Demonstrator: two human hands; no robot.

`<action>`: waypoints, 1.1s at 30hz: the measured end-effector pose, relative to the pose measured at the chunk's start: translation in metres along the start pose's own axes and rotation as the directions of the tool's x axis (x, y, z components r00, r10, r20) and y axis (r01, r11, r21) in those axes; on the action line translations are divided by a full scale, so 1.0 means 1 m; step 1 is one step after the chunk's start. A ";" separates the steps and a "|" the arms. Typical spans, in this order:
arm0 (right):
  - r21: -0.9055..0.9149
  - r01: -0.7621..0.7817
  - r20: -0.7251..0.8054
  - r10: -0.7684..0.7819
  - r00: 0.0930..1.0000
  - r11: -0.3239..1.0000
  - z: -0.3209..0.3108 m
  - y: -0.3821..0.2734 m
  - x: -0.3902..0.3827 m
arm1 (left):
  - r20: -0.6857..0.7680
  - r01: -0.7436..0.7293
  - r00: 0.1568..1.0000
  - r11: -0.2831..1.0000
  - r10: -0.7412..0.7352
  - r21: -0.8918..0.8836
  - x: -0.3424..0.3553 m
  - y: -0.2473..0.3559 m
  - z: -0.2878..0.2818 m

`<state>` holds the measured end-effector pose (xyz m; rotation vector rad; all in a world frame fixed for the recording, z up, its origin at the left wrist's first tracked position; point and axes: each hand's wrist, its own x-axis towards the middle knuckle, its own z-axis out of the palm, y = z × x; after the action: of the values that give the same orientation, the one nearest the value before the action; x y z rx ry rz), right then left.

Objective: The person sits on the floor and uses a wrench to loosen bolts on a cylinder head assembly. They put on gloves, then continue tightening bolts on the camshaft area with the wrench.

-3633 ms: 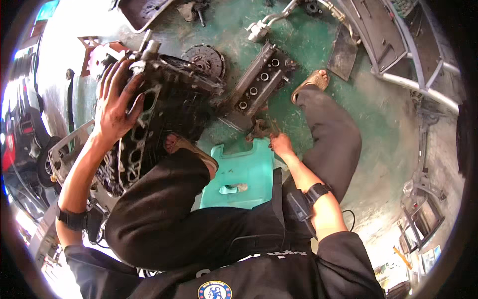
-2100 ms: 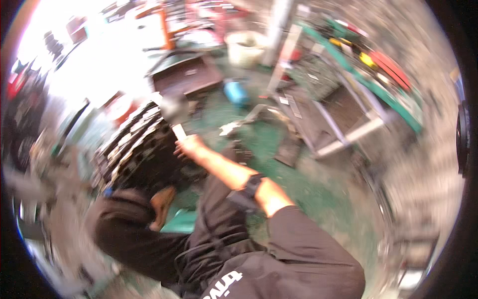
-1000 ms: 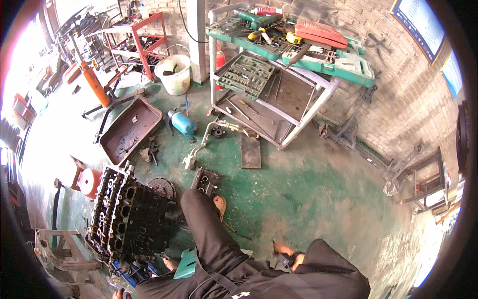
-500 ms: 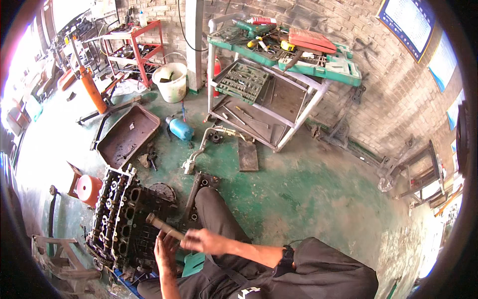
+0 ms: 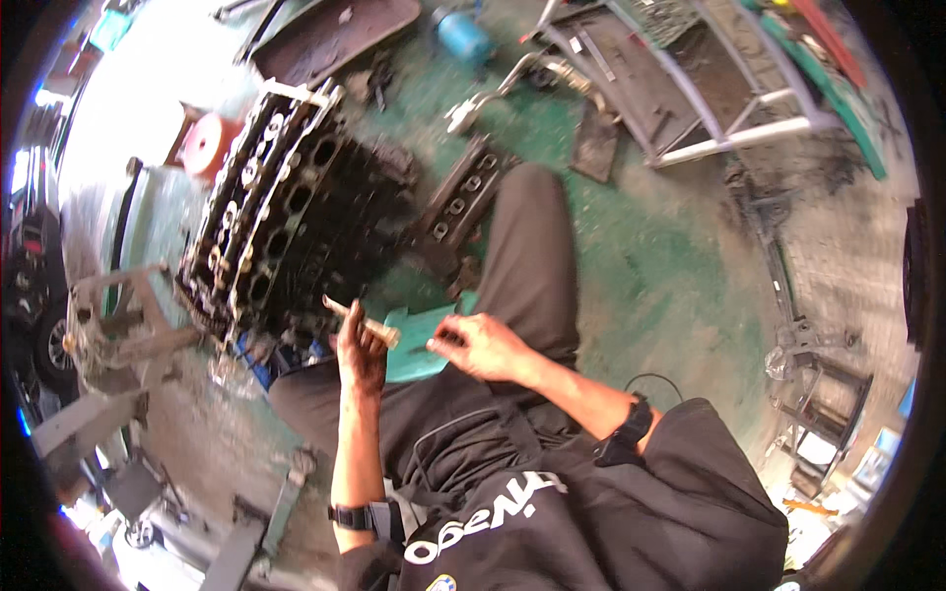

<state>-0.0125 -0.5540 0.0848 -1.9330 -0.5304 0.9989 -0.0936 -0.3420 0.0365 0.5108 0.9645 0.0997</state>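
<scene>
My left hand is closed around a pale, rod-like tool lying diagonally across its fingers. Just right of the tool's end, my right hand has its fingers loosely bent and apart, with nothing visible in them. Both hands are over my lap, above a teal plastic stool. A dark, greasy engine block with exposed valve gear stands in front of my left hand. Beyond my raised right knee lies a valve cover with round openings.
Around the engine are a pink round container, a rectangular drain pan, a blue cylinder and a bent metal pipe. A wheeled tool cart stands front right, metal frames at left, a car beyond.
The rod-like tool has gone from my right hand's grip into my left hand, and my right hand has drawn slightly away. My view has tipped down from the cart toward my lap.
</scene>
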 end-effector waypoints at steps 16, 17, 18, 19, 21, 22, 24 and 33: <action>-0.140 -0.695 -0.107 0.687 0.719 0.706 0.053 0.223 0.192 | 0.016 0.000 0.982 -0.085 0.189 0.996 0.108 0.061 -0.032; -0.141 -0.783 -0.195 0.758 0.622 0.606 0.062 0.259 0.204 | -0.028 0.047 0.992 -0.153 0.124 0.987 0.118 0.056 -0.030; -0.150 -0.821 -0.247 0.783 0.570 0.551 0.065 0.296 0.211 | -0.060 0.074 0.993 -0.139 0.104 0.987 0.128 0.046 -0.027; -0.169 -0.885 -0.265 0.844 0.465 0.435 0.066 0.333 0.217 | -0.211 0.212 0.977 -0.099 0.017 0.972 0.137 0.038 -0.024; -0.194 -0.946 -0.323 0.893 0.313 0.261 0.067 0.401 0.226 | -0.162 0.162 0.987 -0.108 0.009 0.981 0.156 0.011 -0.021; -0.200 -0.958 -0.356 0.896 0.265 0.204 0.069 0.427 0.227 | -0.179 0.178 0.984 -0.033 -0.016 0.983 0.161 -0.003 -0.020; -0.277 -0.948 -0.355 0.900 0.252 0.157 0.076 0.470 0.223 | -0.236 0.236 0.966 -0.012 -0.106 0.972 0.185 -0.029 -0.028; -0.350 -0.840 -0.455 0.709 0.539 0.414 0.065 0.502 0.191 | -0.151 0.138 0.968 -0.076 -0.200 0.987 0.271 -0.173 -0.093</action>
<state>0.0373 -0.6568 -0.4435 -2.8961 0.3952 1.2227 -0.0370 -0.3775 -0.2915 1.8199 0.8960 -1.0295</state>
